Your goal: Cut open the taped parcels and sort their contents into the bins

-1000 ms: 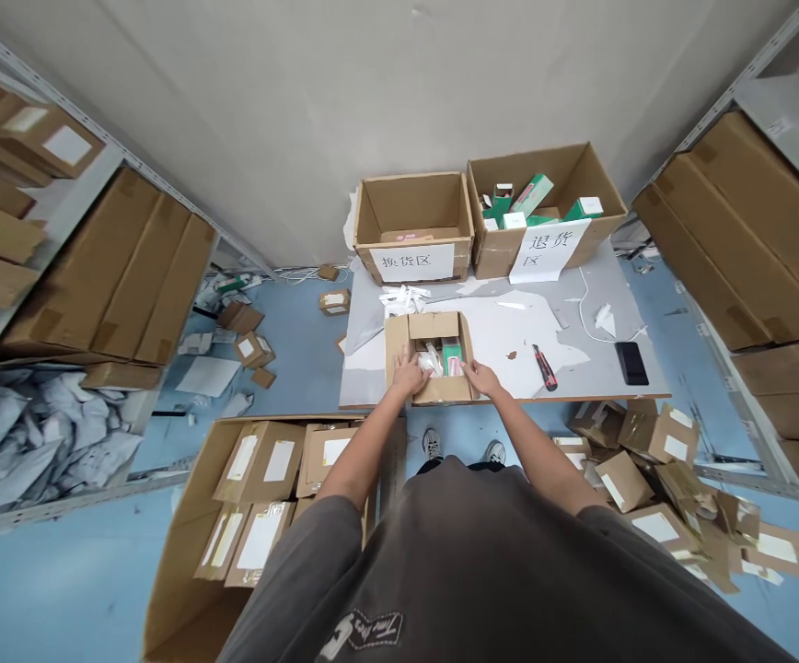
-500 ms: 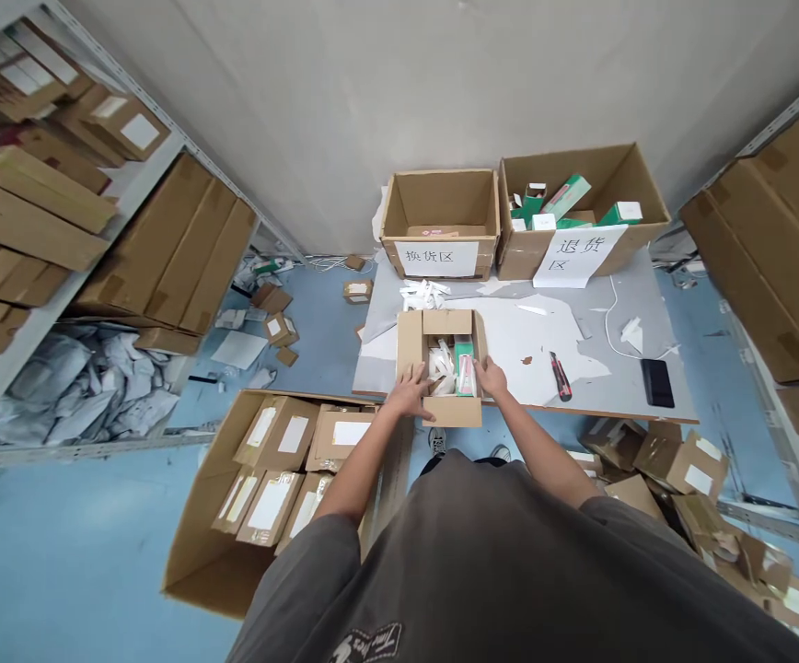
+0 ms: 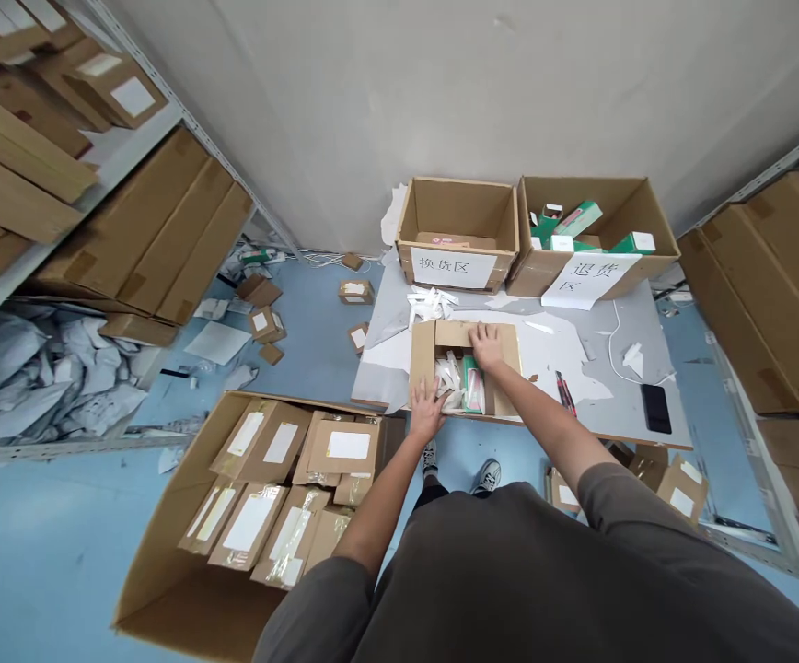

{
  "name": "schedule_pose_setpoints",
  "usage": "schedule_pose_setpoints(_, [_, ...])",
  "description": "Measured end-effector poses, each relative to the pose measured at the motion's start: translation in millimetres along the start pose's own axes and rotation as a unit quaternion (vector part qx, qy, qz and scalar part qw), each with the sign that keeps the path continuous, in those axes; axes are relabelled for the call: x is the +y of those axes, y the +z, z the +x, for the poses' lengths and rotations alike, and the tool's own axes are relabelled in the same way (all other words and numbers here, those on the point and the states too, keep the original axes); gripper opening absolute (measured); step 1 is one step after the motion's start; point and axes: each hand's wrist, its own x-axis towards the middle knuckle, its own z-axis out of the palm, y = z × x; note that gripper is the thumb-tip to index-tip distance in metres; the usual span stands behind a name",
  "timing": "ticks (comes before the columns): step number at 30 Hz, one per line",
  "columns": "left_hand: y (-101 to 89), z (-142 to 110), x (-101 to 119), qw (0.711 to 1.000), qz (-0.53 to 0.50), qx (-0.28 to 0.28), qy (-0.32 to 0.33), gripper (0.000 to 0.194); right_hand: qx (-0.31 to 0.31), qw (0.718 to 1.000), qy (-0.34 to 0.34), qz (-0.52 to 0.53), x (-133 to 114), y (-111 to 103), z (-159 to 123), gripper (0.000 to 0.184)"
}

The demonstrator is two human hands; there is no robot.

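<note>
A small open cardboard carton (image 3: pixel 422 354) sits at the near edge of the table with its flaps out. In it lie crumpled white packing paper (image 3: pixel 447 372) and a green and white box (image 3: pixel 473 387) with a pink panel. My left hand (image 3: pixel 427 408) rests with spread fingers on the carton's near left corner. My right hand (image 3: pixel 487 347) lies over the far right corner, its fingers on the back flap and its forearm crossing the right flap. Both hands are open.
Two larger cartons with paper signs, the left one (image 3: pixel 458 267) and the right one (image 3: pixel 527 267), stand at the table's back. A red utility knife (image 3: pixel 566 394) and a black phone (image 3: pixel 655 409) lie to the right. A big carton (image 3: pixel 157 552) of parcels stands at left, near loaded shelves.
My right hand has moved from the carton's near right side to its far right corner. My left hand has shifted to the near left corner. The view has tilted and shifted.
</note>
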Motion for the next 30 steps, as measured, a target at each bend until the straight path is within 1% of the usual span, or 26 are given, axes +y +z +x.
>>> schedule_pose_setpoints(2, [0.8, -0.4, -3.5, 1.0, -0.005, 0.009, 0.006, 0.077, -0.006, 1.0, 0.0, 0.022, 14.8, -11.8, 9.9, 0.049])
schedule_pose_setpoints(3, [1.6, -0.7, -4.9, 1.0, -0.008, 0.012, 0.01, 0.078, -0.001, 1.0, 0.016, 0.027, 22.4, -19.0, 16.4, 0.046])
schedule_pose_setpoints(5, [3.7, -1.0, -6.9, 1.0, -0.015, 0.015, 0.016, 0.077, 0.014, 0.998, 0.046, 0.039, 34.8, -32.5, 33.4, 0.047])
schedule_pose_setpoints(7, [6.5, -1.0, -8.1, 0.999, -0.021, 0.017, 0.018, 0.076, 0.02, 0.997, 0.067, 0.04, 41.5, -39.1, 54.2, 0.05])
schedule_pose_setpoints(9, [9.4, -0.7, -9.2, 0.999, -0.026, 0.02, 0.019, 0.077, 0.031, 0.994, 0.102, 0.031, 41.9, -35.1, 74.7, 0.058])
schedule_pose_setpoints(11, [11.7, -0.1, -10.6, 0.999, -0.028, 0.02, 0.024, 0.078, 0.034, 0.989, 0.141, 0.027, 37.5, -22.4, 89.8, 0.063])
schedule_pose_setpoints(14, [11.6, -0.3, -12.4, 0.999, -0.025, 0.014, 0.032, 0.082, 0.038, 0.983, 0.175, 0.034, 27.8, -2.7, 94.6, 0.055])
schedule_pose_setpoints(16, [7.4, -2.5, -12.6, 0.999, -0.016, 0.008, 0.034, 0.088, 0.069, 0.983, 0.169, 0.034, 23.1, 0.8, 82.9, 0.051])
schedule_pose_setpoints(18, [-0.1, -5.8, -11.3, 0.999, -0.01, -0.003, 0.031, 0.096, 0.115, 0.983, 0.139, 0.031, 21.2, -4.1, 57.7, 0.052])
schedule_pose_setpoints(20, [-9.5, -6.6, -7.4, 1.0, -0.016, -0.016, 0.021, 0.101, 0.144, 0.984, 0.096, 0.038, 21.5, -11.5, 19.6, 0.054])
schedule_pose_setpoints(22, [-18.5, 0.4, 0.8, 0.999, -0.037, -0.018, 0.002, 0.094, 0.126, 0.988, 0.064, 0.064, 22.6, -13.3, -25.9, 0.056])
schedule_pose_setpoints(23, [-22.3, 8.3, 6.9, 0.999, -0.05, -0.017, -0.009, 0.087, 0.107, 0.989, 0.058, 0.081, 23.2, -10.6, -48.6, 0.056])
schedule_pose_setpoints(25, [-27.6, 33.2, 23.2, 0.996, -0.073, -0.026, -0.034, 0.072, 0.064, 0.991, 0.061, 0.101, 24.4, 0.9, -87.4, 0.054])
schedule_pose_setpoints(26, [-29.0, 49.5, 32.5, 0.994, -0.079, -0.054, -0.052, 0.067, 0.045, 0.991, 0.07, 0.102, 25.0, 8.5, -101.8, 0.055])
schedule_pose_setpoints(27, [-29.4, 67.1, 41.9, 0.989, -0.078, -0.098, -0.075, 0.065, 0.031, 0.991, 0.086, 0.103, 25.6, 16.3, -112.3, 0.058])
schedule_pose_setpoints(28, [-28.6, 84.9, 50.8, 0.982, -0.074, -0.145, -0.099, 0.068, 0.017, 0.989, 0.102, 0.107, 26.1, 23.5, -119.2, 0.062])
schedule_pose_setpoints(29, [-26.6, 101.7, 58.6, 0.974, -0.073, -0.18, -0.12, 0.073, 0.008, 0.987, 0.116, 0.112, 26.7, 29.6, -123.0, 0.066])
schedule_pose_setpoints(30, [-23.2, 116.5, 65.0, 0.966, -0.076, -0.2, -0.144, 0.079, 0.003, 0.985, 0.126, 0.119, 27.2, 34.3, -124.5, 0.069])
